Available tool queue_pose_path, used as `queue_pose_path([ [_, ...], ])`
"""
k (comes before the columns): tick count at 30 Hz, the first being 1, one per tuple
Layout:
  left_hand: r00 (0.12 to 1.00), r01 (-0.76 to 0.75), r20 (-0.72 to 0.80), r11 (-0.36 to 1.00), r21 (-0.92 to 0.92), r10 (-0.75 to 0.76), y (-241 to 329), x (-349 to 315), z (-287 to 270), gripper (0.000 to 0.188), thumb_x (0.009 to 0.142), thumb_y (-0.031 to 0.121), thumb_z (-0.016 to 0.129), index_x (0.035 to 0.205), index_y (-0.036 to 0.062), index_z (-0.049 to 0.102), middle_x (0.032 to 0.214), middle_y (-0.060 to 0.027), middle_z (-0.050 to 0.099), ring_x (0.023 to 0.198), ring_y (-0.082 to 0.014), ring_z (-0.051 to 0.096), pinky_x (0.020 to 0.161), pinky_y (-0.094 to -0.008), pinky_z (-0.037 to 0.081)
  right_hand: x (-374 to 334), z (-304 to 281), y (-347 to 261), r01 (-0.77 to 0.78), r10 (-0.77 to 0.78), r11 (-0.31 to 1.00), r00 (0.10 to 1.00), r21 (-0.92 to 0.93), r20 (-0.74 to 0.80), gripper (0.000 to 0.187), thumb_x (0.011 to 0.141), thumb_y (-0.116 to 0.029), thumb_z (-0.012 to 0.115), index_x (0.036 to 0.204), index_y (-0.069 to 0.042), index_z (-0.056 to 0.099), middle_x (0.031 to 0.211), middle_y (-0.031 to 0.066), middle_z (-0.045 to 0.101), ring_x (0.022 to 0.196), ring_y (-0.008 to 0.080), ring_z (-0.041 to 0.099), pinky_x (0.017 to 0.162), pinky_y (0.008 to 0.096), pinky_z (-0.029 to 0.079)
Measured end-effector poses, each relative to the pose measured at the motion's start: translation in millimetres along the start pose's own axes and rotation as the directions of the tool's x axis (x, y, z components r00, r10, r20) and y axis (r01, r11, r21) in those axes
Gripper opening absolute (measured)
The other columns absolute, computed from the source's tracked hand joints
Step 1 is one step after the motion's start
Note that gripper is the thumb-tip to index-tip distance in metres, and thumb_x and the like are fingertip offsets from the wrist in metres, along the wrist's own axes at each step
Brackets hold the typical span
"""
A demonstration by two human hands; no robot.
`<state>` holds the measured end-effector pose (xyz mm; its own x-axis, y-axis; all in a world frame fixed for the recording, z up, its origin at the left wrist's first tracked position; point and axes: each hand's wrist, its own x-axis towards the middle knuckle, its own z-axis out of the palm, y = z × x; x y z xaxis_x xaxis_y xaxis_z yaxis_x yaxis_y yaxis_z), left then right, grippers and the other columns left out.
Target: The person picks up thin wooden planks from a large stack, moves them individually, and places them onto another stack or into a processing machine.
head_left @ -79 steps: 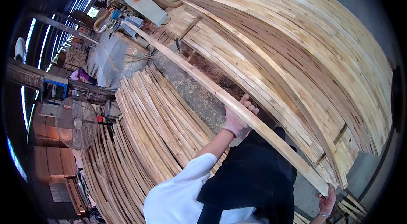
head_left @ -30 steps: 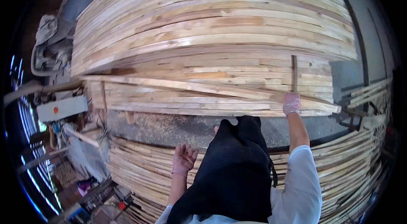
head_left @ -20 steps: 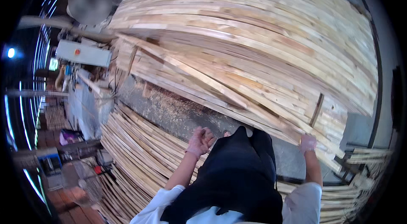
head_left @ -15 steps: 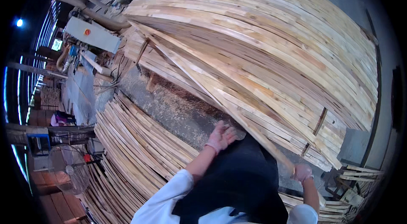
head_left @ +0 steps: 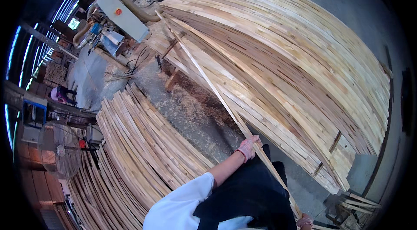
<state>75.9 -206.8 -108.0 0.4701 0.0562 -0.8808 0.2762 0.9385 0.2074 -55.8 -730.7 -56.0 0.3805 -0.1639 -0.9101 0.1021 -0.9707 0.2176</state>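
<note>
A long, narrow wooden strip [head_left: 211,83] runs diagonally from the far left down past my body on the right. My left hand [head_left: 248,148], in a pale knit glove, is closed around it near the middle of the view. At the lower edge my right hand [head_left: 305,221], also gloved and partly cut off, grips the strip's near end. The strip crosses over a wide stack of wooden boards [head_left: 282,38], its far tip lying by the stack's far left corner. Another loose strip [head_left: 243,71] lies slantwise on top of that stack.
At my left is a second pile of long strips [head_left: 147,143]. Between the piles, sawdust [head_left: 186,108] covers the floor. A grey control box [head_left: 122,16] with a red switch stands far left, a caged fan [head_left: 61,148] nearer. Short offcuts [head_left: 360,204] lie lower right.
My left hand, earlier spread and apart from the strip, has closed around it. My right hand has moved down toward the lower edge with the strip's end. The view has shifted.
</note>
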Motion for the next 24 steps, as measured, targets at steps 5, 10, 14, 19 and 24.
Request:
queue_pose_path([
  [5, 0.995, -0.098, 0.015, 0.993, -0.062, 0.099, -6, -20, -9, 0.011, 0.086, 0.018, 0.063, 0.086, 0.0105, 0.055, 0.07, -0.0047, 0.055, 0.064, -0.0244, 0.056, 0.06, -0.0405, 0.049, 23, -18, 11, 0.164, -0.174, 0.98, 0.982, -0.117, -0.076, 0.052, 0.083, -0.034, 0.057, 0.121, 0.0, 0.049, 0.111, 0.0237, 0.061, 0.107, 0.0384, 0.059, 0.086, 0.047, 0.05],
  [10, 0.987, -0.156, -0.065, 0.974, -0.166, 0.147, -23, -30, -28, 0.015, 0.082, 0.02, 0.066, 0.085, 0.0095, 0.056, 0.069, -0.0052, 0.055, 0.062, -0.0233, 0.056, 0.058, -0.0397, 0.049, 76, -45, 26, 0.029, -0.038, 0.993, 0.996, -0.113, -0.076, 0.048, 0.062, -0.026, 0.071, 0.108, -0.015, 0.064, 0.1, 0.0129, 0.068, 0.1, 0.0282, 0.064, 0.085, 0.0372, 0.05],
  [14, 0.954, -0.284, -0.149, 0.94, -0.19, 0.259, -28, -52, -21, 0.017, 0.08, 0.021, 0.068, 0.087, 0.0093, 0.057, 0.077, -0.0072, 0.058, 0.07, -0.0253, 0.057, 0.066, -0.0414, 0.051, 68, -78, 19, 0.075, -0.112, 0.979, 0.975, -0.188, -0.192, 0.032, 0.07, -0.023, 0.066, 0.101, -0.015, 0.064, 0.098, 0.013, 0.068, 0.098, 0.0272, 0.065, 0.083, 0.0364, 0.049],
  [19, 0.987, -0.16, 0.033, 0.987, 0.001, 0.16, -72, -32, -28, 0.025, 0.08, 0.023, 0.069, 0.099, 0.009, 0.06, 0.095, -0.0078, 0.062, 0.089, -0.0265, 0.061, 0.079, -0.0427, 0.052, 43, -121, -16, 0.082, -0.16, 0.982, 0.841, -0.171, -0.517, 0.032, 0.074, -0.034, 0.069, 0.097, -0.013, 0.062, 0.088, 0.0106, 0.067, 0.089, 0.0287, 0.065, 0.079, 0.038, 0.048],
  [24, 0.938, 0.052, 0.342, 0.999, 0.012, -0.053, -130, -62, 28, 0.025, 0.088, 0.026, 0.064, 0.099, 0.0041, 0.059, 0.091, -0.0132, 0.065, 0.076, -0.0248, 0.065, 0.066, -0.0402, 0.055, -11, -177, -72, 0.314, -0.279, 0.946, 0.655, -0.083, -0.703, 0.054, 0.068, -0.043, 0.075, 0.107, -0.011, 0.056, 0.104, 0.0119, 0.06, 0.106, 0.0313, 0.053, 0.096, 0.0427, 0.038],
])
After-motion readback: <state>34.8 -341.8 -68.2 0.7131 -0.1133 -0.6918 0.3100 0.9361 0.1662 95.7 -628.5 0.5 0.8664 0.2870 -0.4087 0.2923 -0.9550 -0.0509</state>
